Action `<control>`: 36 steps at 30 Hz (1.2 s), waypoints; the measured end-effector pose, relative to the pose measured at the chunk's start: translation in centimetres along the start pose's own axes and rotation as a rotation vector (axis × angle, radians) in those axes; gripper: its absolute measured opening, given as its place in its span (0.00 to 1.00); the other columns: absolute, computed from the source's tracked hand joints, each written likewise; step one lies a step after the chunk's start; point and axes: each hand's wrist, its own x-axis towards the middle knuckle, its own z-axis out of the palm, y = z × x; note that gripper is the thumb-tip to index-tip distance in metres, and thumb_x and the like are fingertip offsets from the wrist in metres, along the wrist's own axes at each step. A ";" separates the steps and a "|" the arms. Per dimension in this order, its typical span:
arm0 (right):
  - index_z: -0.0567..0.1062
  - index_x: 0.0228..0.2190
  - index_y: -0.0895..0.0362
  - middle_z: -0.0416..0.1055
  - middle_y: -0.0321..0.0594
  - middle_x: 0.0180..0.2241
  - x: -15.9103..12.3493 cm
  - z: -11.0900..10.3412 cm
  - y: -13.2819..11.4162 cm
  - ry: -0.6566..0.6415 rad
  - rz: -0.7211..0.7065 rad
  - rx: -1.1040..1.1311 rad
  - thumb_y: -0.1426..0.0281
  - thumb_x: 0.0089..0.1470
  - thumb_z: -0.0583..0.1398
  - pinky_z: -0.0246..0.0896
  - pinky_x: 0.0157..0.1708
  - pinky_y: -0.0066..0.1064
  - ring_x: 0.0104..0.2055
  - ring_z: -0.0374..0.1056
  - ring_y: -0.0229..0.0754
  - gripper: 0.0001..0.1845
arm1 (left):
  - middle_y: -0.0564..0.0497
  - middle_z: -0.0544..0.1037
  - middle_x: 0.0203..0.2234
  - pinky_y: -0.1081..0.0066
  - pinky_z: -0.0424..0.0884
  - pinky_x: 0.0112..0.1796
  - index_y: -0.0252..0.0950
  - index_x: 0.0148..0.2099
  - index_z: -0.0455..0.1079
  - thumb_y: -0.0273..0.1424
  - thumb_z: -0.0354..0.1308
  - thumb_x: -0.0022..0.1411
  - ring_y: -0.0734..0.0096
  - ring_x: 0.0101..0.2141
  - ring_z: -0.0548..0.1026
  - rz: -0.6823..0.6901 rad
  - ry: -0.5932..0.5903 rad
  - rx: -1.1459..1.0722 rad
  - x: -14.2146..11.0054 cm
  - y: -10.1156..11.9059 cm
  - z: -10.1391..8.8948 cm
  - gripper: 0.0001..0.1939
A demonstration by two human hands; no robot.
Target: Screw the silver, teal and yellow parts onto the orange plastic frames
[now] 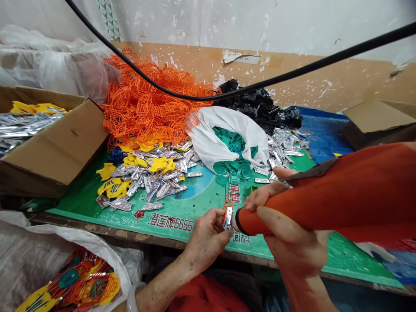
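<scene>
My left hand [208,234] pinches a small silver plastic piece [228,218] with an orange part [225,213] against it, just above the table's front edge. My right hand [292,242] is wrapped round a thick orange-red cylindrical tool [328,199], which has a black ring near its front end. The tool's pale tip points left and is right beside the silver piece. Whether it touches the piece I cannot tell. Behind the hands lie several green pieces [234,169], spilling from a white plastic bag [208,138].
Orange lattice parts [152,104] and black parts [256,104] are heaped at the back. Silver and yellow parts [159,164] lie left of centre. A cardboard box [58,143] stands far left, above a sack [107,255] of coloured pieces. A black cable [201,97] hangs across.
</scene>
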 end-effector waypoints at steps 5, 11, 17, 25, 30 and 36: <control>0.69 0.39 0.53 0.68 0.32 0.25 -0.5 0.0 0.5 -0.048 0.023 -0.032 0.72 0.43 0.63 0.65 0.38 0.43 0.30 0.68 0.43 0.18 | 0.59 0.70 0.19 0.77 0.56 0.21 0.34 0.34 0.69 0.19 0.53 0.41 0.79 0.20 0.62 0.009 0.069 0.080 0.0 -0.4 0.3 0.14; 0.64 0.44 0.48 0.68 0.28 0.25 -0.8 0.0 1.0 -0.096 -0.003 0.039 0.74 0.44 0.62 0.64 0.38 0.42 0.29 0.67 0.40 0.24 | 0.60 0.68 0.18 0.77 0.55 0.21 0.34 0.35 0.69 0.20 0.52 0.41 0.80 0.19 0.62 -0.028 0.069 0.038 0.0 -0.8 0.1 0.15; 0.66 0.39 0.48 0.68 0.28 0.24 -1.1 0.5 1.1 -0.113 -0.019 0.082 0.77 0.43 0.60 0.65 0.34 0.38 0.27 0.67 0.39 0.20 | 0.58 0.72 0.21 0.77 0.59 0.24 0.34 0.34 0.70 0.21 0.54 0.41 0.77 0.22 0.65 0.007 0.072 0.026 0.4 -1.5 -0.3 0.13; 0.67 0.42 0.49 0.68 0.29 0.25 -0.7 0.3 0.2 -0.080 0.003 0.159 0.75 0.43 0.62 0.65 0.34 0.39 0.26 0.66 0.38 0.22 | 0.55 0.73 0.23 0.75 0.59 0.26 0.32 0.39 0.70 0.24 0.58 0.44 0.76 0.24 0.66 0.005 0.051 0.035 0.2 -1.4 -0.8 0.15; 0.70 0.38 0.52 0.70 0.31 0.25 1.3 -0.2 -1.7 0.022 -0.041 0.273 0.74 0.42 0.63 0.64 0.31 0.39 0.26 0.66 0.40 0.18 | 0.55 0.73 0.25 0.77 0.56 0.23 0.32 0.44 0.69 0.27 0.62 0.47 0.79 0.22 0.64 -0.025 -0.007 -0.053 -0.4 -0.2 -1.5 0.19; 0.74 0.33 0.56 0.69 0.31 0.21 3.9 -0.9 -1.9 0.228 -0.111 0.159 0.73 0.35 0.68 0.62 0.25 0.36 0.22 0.65 0.39 0.18 | 0.53 0.75 0.29 0.79 0.54 0.21 0.33 0.43 0.71 0.32 0.67 0.47 0.83 0.21 0.63 -0.089 -0.002 -0.328 -0.5 0.4 -2.3 0.19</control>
